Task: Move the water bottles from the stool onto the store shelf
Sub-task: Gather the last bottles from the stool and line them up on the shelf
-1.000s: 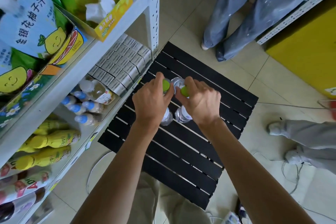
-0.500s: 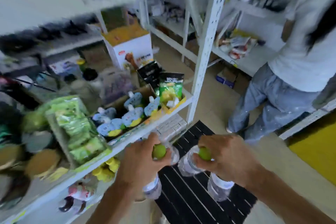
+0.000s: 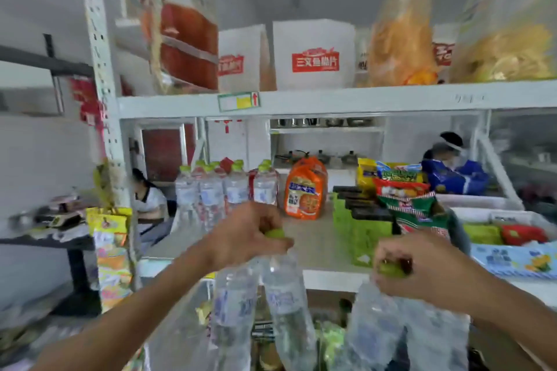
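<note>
My left hand [image 3: 244,232] grips two clear water bottles [image 3: 283,295] by their green caps; they hang below it in front of the white store shelf [image 3: 319,247]. My right hand [image 3: 419,268] holds two more clear water bottles [image 3: 373,325] by their green caps, lower and to the right. Several green-capped water bottles [image 3: 223,187] stand in a group at the back left of that shelf. The stool is out of view.
An orange noodle pack [image 3: 304,190] stands right of the shelved bottles. Green boxes [image 3: 358,229] and snack bags [image 3: 413,205] fill the shelf's right side. White cartons [image 3: 313,54] and bags sit on the upper shelf. A seated person [image 3: 147,199] shows behind the rack.
Both hands have lifted the bottles off the black slatted stool and raised them toward the middle shelf. The view has swung up from the floor to the shelf.
</note>
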The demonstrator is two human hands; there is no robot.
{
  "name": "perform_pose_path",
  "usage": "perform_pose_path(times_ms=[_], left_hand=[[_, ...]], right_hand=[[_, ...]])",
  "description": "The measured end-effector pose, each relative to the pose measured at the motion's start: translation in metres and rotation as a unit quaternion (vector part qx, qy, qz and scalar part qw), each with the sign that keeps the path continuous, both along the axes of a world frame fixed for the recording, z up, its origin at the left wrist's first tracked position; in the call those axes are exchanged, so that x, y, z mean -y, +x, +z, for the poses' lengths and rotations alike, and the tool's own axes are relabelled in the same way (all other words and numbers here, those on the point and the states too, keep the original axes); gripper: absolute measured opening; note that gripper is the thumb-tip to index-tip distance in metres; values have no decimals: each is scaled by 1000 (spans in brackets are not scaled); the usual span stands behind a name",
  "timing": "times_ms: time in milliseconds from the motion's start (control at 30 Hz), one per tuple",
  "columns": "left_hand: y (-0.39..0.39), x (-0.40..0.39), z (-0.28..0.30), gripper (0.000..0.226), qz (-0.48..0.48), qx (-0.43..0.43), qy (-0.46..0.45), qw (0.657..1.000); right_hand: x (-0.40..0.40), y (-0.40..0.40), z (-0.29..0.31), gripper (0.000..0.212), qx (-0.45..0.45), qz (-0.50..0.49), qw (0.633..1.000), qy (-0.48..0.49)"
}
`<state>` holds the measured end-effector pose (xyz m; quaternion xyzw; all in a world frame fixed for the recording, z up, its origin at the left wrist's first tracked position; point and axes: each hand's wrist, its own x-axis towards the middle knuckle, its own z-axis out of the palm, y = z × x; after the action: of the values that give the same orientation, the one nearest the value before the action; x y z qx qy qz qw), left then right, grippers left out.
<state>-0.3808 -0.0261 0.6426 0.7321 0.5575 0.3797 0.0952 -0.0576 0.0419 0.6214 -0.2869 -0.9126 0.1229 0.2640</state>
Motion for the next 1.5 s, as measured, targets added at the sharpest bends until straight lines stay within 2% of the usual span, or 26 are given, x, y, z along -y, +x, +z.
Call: perform_pose_path(times_ms=[67, 167, 367, 500, 633, 733, 900, 1000, 1167, 1300, 1400, 1500], left_hand=[[-33, 0, 30, 35, 21, -20, 14, 999], [-76, -3, 54, 32, 66, -51, 38, 996], [-161, -35, 60, 31, 98, -56, 44, 993], [-210, -62, 66, 29, 78, -61, 20, 995], [-249, -91, 75, 26, 44, -60, 33, 997], [-270, -111, 77, 25, 36, -46, 44, 997], [-287, -139, 66, 28, -3, -11, 49, 999], [-294, -154, 54, 30, -27, -4, 35, 999], [-300, -165, 50, 33, -46, 11, 22, 999], [-300, -172, 50, 27, -53, 10, 13, 998], [-301, -176, 50, 26, -59, 3, 8, 998], [-300, -173, 49, 40, -70, 5, 9, 998]], right_hand=[[-11, -40, 29, 27, -7, 29, 998, 46], [-26, -94, 54, 23, -17, 64, 997, 48], [-78, -185, 74, 26, -26, 59, 995, 76], [-105, -242, 80, 31, -14, 61, 995, 76], [-133, -290, 84, 17, -29, 73, 995, 61], [-155, -319, 82, 14, -52, 77, 995, 35], [-172, -350, 79, 12, -39, 71, 995, 64], [-181, -360, 76, 10, -23, 79, 996, 47], [-192, -366, 70, 8, -45, 90, 995, 16], [-193, -367, 67, 5, -52, 96, 994, 7], [-195, -370, 65, 15, -56, 91, 994, 21], [-198, -373, 63, 26, -54, 85, 994, 48]])
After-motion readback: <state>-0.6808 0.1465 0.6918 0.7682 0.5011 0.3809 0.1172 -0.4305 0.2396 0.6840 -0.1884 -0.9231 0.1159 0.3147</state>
